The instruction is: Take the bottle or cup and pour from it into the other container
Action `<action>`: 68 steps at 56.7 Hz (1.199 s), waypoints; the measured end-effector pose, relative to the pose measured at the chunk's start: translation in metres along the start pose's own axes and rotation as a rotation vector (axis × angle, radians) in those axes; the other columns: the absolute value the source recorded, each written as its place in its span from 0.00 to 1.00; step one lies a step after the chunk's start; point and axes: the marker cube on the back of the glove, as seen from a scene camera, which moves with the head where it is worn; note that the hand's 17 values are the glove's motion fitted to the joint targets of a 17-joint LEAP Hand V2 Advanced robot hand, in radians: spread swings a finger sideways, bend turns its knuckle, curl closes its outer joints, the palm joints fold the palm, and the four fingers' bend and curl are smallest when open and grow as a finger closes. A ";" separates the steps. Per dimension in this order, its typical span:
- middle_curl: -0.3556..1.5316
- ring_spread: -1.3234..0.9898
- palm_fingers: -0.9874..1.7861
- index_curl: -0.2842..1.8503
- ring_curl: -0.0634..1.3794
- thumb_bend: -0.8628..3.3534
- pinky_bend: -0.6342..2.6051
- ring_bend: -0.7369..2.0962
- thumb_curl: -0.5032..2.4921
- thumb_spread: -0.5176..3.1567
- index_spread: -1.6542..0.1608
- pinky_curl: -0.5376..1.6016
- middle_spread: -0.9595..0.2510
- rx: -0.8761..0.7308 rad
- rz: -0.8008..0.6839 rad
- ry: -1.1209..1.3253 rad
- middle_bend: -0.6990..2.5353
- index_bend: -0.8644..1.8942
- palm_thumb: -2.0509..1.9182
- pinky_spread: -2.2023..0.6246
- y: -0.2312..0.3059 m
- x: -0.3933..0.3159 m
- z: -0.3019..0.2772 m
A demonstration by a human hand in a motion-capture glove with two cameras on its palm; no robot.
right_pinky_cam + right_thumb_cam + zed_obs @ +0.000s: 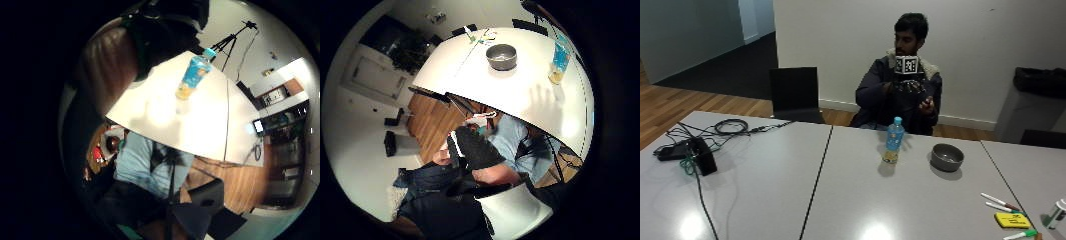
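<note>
Bottle (893,140) is standing upright on the table (840,200), cap pointing up, near the bowl (947,157). Gloved right hand (907,93) is hovering at chest height, fingers relaxed, holding nothing.

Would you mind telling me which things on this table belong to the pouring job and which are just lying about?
For the job:
bottle, standing capped
grey bowl beside it
gloved right hand, raised above the table, touching neither

Lying about:
markers
yellow pad
black cables
black box
</note>
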 end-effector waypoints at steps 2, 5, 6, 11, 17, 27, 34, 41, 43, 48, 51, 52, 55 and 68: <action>0.32 0.66 0.51 0.24 0.17 0.20 0.32 0.35 0.25 0.41 0.73 0.33 0.85 -0.016 -0.098 0.002 0.30 0.37 0.60 0.91 0.001 0.004 0.000; 0.32 0.66 0.51 0.24 0.18 0.20 0.32 0.35 0.25 0.41 0.73 0.34 0.85 -0.023 -0.126 0.000 0.30 0.37 0.60 0.91 0.000 0.005 0.000; 0.32 0.66 0.51 0.24 0.18 0.20 0.32 0.35 0.25 0.41 0.73 0.34 0.85 -0.026 -0.130 0.001 0.30 0.37 0.60 0.91 -0.002 0.006 0.000; 0.33 0.67 0.50 0.25 0.19 0.20 0.32 0.35 0.26 0.41 0.73 0.34 0.85 -0.022 -0.141 0.015 0.30 0.37 0.60 0.91 -0.002 0.006 0.000; 0.34 0.67 0.50 0.25 0.20 0.20 0.33 0.35 0.26 0.41 0.73 0.35 0.86 -0.023 -0.132 0.016 0.30 0.37 0.60 0.92 0.004 0.004 0.001; 0.35 0.67 0.50 0.26 0.21 0.20 0.33 0.35 0.27 0.41 0.73 0.35 0.86 -0.020 -0.119 0.055 0.29 0.37 0.60 0.92 -0.003 0.027 -0.005; 0.35 0.67 0.49 0.26 0.21 0.20 0.33 0.35 0.27 0.41 0.74 0.36 0.86 -0.027 -0.059 0.059 0.29 0.36 0.60 0.92 -0.017 0.077 -0.007; 0.36 0.67 0.48 0.25 0.22 0.20 0.34 0.35 0.27 0.41 0.74 0.36 0.87 0.044 0.150 0.022 0.29 0.35 0.60 0.92 -0.034 0.121 0.009; 0.36 0.67 0.47 0.25 0.22 0.20 0.35 0.35 0.27 0.41 0.74 0.37 0.88 0.014 0.182 -0.007 0.29 0.35 0.60 0.92 -0.039 0.134 0.014; 0.36 0.68 0.45 0.24 0.22 0.20 0.36 0.35 0.27 0.40 0.75 0.37 0.89 0.062 0.253 -0.051 0.29 0.35 0.60 0.92 -0.058 0.165 0.034; 0.36 0.68 0.44 0.24 0.22 0.20 0.37 0.35 0.28 0.40 0.75 0.38 0.91 0.020 0.224 -0.082 0.29 0.35 0.60 0.92 -0.067 0.182 0.045; 0.36 0.68 0.44 0.24 0.22 0.20 0.37 0.35 0.28 0.40 0.76 0.38 0.91 0.043 0.247 -0.092 0.29 0.35 0.60 0.92 -0.075 0.187 0.050; 0.36 0.68 0.42 0.24 0.22 0.20 0.38 0.35 0.28 0.40 0.76 0.38 0.92 0.060 0.221 -0.147 0.28 0.35 0.60 0.92 -0.089 0.203 0.065; 0.36 0.69 0.40 0.23 0.22 0.20 0.40 0.34 0.28 0.38 0.79 0.39 0.96 0.175 0.267 -0.594 0.28 0.36 0.62 0.92 -0.139 0.227 0.130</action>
